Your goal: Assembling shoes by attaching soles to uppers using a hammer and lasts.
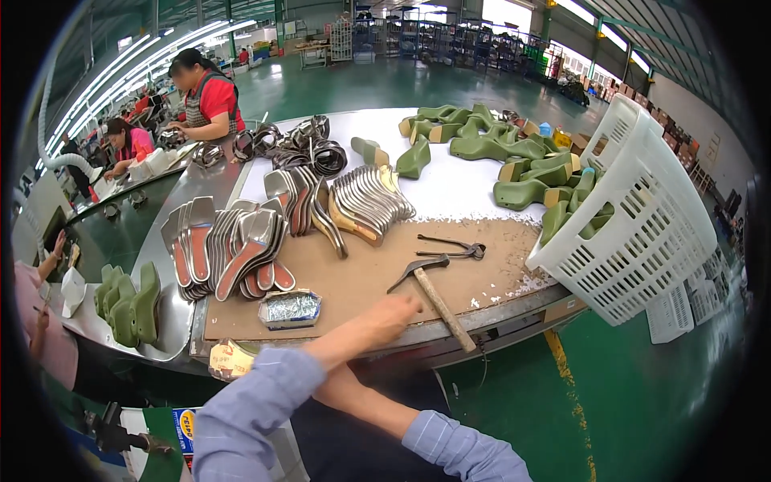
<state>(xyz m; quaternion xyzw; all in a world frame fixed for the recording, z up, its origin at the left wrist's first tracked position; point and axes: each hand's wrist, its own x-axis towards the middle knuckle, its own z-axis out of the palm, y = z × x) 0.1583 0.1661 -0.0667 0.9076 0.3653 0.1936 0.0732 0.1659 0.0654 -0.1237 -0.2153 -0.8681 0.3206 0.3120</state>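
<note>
My left hand (393, 316) is over the front edge of the brown board, close to the hammer (440, 301) with its wooden handle. Its fingers look curled and blurred; what they hold, if anything, cannot be made out. My right hand (340, 387) passes beneath the left forearm, which hides its fingers. A yellowish piece with red handwriting and a green edge (231, 359) shows just left of the crossed arms. Metal pincers (454, 247) lie beyond the hammer. A foil-wrapped block (290, 309) sits on the board (361, 281) left of my left hand.
Stacked insole-shaped pieces (241, 245) and a further row (371, 201) stand behind the block. Green shoe lasts (498, 149) are heaped at the back right, beside a tilted white basket (634, 217). More lasts (128, 305) stand at left. A person in red (213, 100) works beyond.
</note>
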